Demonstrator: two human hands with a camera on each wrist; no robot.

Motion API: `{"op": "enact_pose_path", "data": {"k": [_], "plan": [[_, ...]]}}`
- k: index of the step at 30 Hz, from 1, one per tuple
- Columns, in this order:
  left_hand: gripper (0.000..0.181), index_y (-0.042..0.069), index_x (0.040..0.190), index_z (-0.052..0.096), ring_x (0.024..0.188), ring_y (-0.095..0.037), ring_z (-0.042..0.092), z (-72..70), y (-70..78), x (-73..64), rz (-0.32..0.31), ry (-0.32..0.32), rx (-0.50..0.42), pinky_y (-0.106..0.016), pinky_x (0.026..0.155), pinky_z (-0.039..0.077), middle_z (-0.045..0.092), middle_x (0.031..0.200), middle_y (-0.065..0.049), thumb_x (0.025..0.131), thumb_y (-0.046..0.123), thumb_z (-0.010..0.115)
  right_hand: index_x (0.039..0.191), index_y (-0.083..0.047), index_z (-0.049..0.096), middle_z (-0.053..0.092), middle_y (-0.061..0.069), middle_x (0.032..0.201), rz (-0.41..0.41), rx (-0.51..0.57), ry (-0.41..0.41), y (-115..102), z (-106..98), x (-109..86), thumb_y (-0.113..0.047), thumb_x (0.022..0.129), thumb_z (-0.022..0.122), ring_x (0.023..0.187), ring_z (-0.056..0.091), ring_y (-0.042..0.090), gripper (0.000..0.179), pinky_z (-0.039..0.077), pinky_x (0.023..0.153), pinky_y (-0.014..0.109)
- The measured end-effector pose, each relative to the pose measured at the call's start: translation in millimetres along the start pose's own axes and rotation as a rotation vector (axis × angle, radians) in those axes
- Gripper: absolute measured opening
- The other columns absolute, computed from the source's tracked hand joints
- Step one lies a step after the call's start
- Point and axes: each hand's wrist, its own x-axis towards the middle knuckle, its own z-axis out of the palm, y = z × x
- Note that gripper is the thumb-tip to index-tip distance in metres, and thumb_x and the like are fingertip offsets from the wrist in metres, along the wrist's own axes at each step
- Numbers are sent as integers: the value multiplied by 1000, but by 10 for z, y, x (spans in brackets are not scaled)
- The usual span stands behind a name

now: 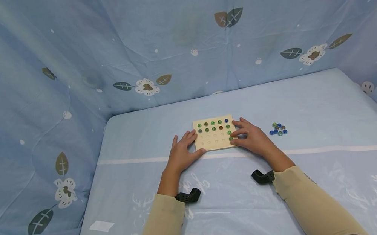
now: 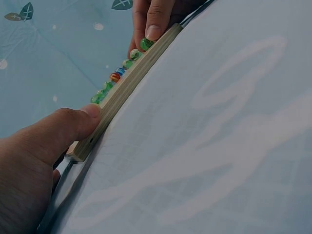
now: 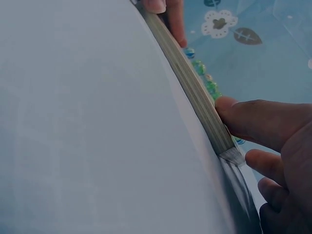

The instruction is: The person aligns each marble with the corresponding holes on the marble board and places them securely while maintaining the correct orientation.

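Observation:
A pale wooden board (image 1: 213, 142) with rows of round hollows lies on the cloth-covered table. Glass marbles, mostly green, fill its two back rows, and another green marble (image 1: 229, 132) sits in the right-hand column. My left hand (image 1: 182, 154) holds the board's left end, thumb (image 2: 87, 119) against the front edge and fingers along the side. At the front right corner my right hand (image 1: 252, 138) pinches a green marble (image 2: 146, 44) between thumb and forefinger, right at a hollow. In the right wrist view the thumb (image 3: 243, 114) mostly hides that marble.
A loose cluster of blue, green and brown marbles (image 1: 279, 127) lies on the table right of the board. Blue patterned cloth walls (image 1: 182, 57) rise behind and at the sides. A white paper-like patch (image 1: 101, 226) shows at the front left.

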Motion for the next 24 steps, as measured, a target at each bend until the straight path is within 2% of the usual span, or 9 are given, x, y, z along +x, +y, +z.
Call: {"op": "enact_pose_path", "data": {"k": [5,12,24], "plan": [[75,21,142,44,141,-10,27,3,0,3,-8,-5,-4,-44,119,2,34,149,14,80,57,65,109,-15,72,33,1,152,-3,-8,7,10,-2,0,-40,82,71,146,9,23,37,24,111,58],[76,21,142,44,140,-10,28,8,10,11,-14,3,20,-45,119,3,35,149,13,79,57,66,106,-15,73,40,1,148,-12,26,62,40,-39,5,-41,75,77,145,15,23,41,24,111,59],[76,21,141,44,140,-9,28,4,17,9,-21,0,19,-43,119,3,35,149,13,78,57,66,103,-13,74,39,1,149,-12,15,77,44,-88,17,-38,76,77,145,16,25,37,22,111,60]]}}
